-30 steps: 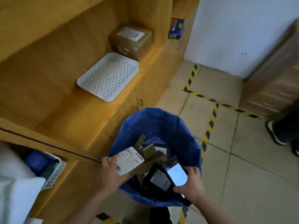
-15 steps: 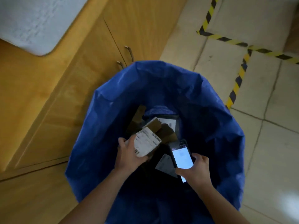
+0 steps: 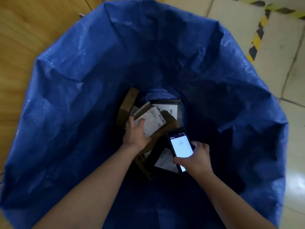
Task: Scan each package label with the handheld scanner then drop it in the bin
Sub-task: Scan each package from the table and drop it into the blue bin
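Both my arms reach deep into the blue woven bin bag (image 3: pixel 79 83). My left hand (image 3: pixel 136 134) grips a brown cardboard package with a white barcode label (image 3: pixel 154 120), low among other packages. My right hand (image 3: pixel 195 158) holds the handheld scanner (image 3: pixel 179 145), a phone-like device with its screen lit white, just right of the package. Under the hands lie several packages: a black mailer with a white label (image 3: pixel 165 160), a brown box (image 3: pixel 128 104) on edge, and a grey mailer (image 3: pixel 171 108).
A wooden cabinet front (image 3: pixel 24 30) stands against the bin's left side. Pale floor tiles (image 3: pixel 279 66) with yellow-black hazard tape (image 3: pixel 257 37) lie to the right.
My view dropped from the shelf down into the bin. Both hands moved lower inside the bag, the left carrying the labelled package down onto the pile, the right keeping the scanner.
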